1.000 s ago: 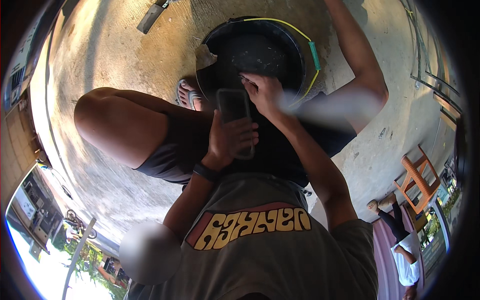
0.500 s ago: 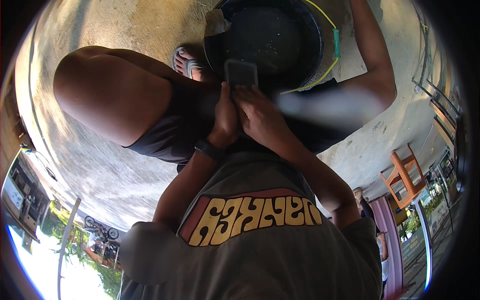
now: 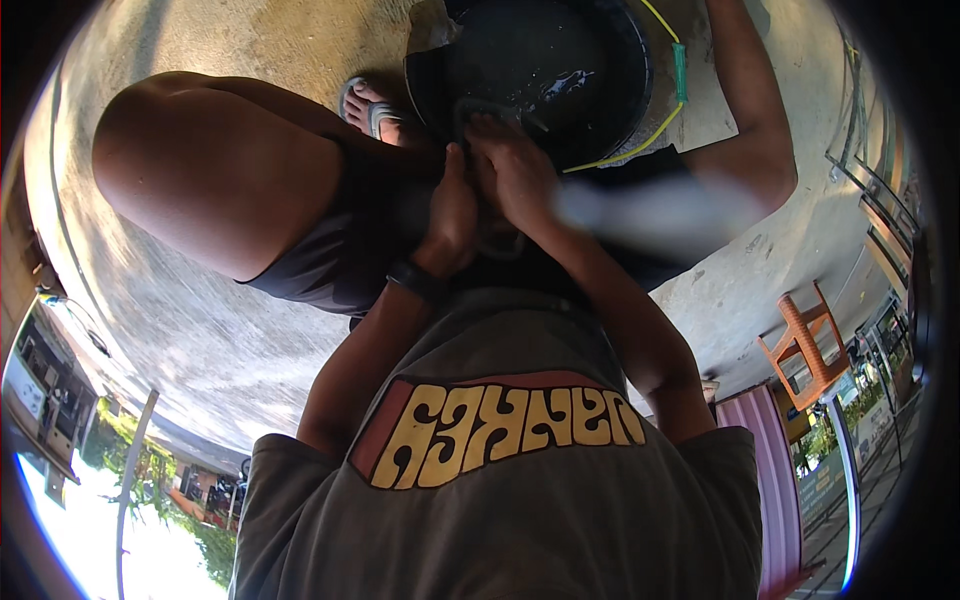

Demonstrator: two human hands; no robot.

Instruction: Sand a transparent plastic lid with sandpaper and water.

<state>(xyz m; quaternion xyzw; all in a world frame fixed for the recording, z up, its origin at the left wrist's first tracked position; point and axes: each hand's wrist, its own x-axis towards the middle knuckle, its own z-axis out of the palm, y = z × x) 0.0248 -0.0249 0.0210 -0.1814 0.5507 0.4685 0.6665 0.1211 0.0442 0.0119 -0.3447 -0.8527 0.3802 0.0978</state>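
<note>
Between my hands, over my lap, is a flat, dark phone case (image 3: 487,106) with rounded corners and a raised rim. Its far end shows beyond my right fingers, and its near edge shows below the palms. My left hand (image 3: 455,215) grips the case from the left side with the thumb pointing away from me. Across the top of it lies my right hand (image 3: 515,178), fingers bent onto its surface. Most of the case is hidden under the hands. Just beyond, a black bucket (image 3: 643,75) holds dark water with bright ripples.
A yellow handle (image 3: 655,135) with a green grip (image 3: 681,72) hangs at the bucket's right. A greyish cloth-like piece (image 3: 430,25) sits on its left rim. My sandalled foot (image 3: 375,110) is left of the bucket. An orange stool (image 3: 812,345) stands on concrete at right.
My right hand has slid forward along the case, covering more of its far end. The case's near edge now shows below the hands. Bright ripples have appeared on the water.
</note>
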